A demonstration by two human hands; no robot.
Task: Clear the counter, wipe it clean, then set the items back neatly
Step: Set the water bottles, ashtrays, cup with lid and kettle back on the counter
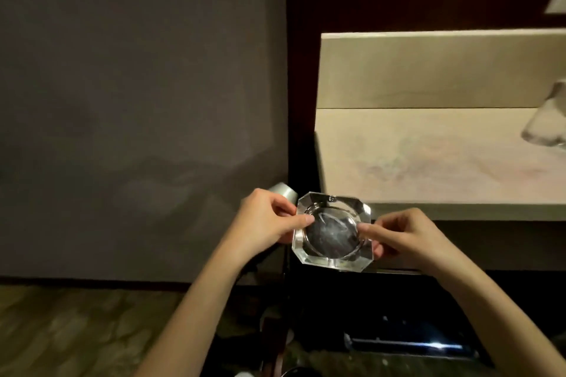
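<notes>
both hands, left hand [266, 221] and right hand [403, 235], gripping opposite edges of empty glass ashtray [333, 231] beside counter [444, 159]

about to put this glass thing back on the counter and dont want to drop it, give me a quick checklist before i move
1. Both hands on it: ok. The left hand and right hand each hold an opposite side of the clear octagonal glass ashtray.
2. Grip: ok. Thumbs over the rim, other fingers underneath.
3. Ashtray level: ok, only slightly tilted.
4. Landing spot: ok. The beige stone counter is bare near its left front edge.
5. Neighbours: ok. The clear drinking glass stands far right.
6. Counter wiped and dry: cannot tell.
</notes>
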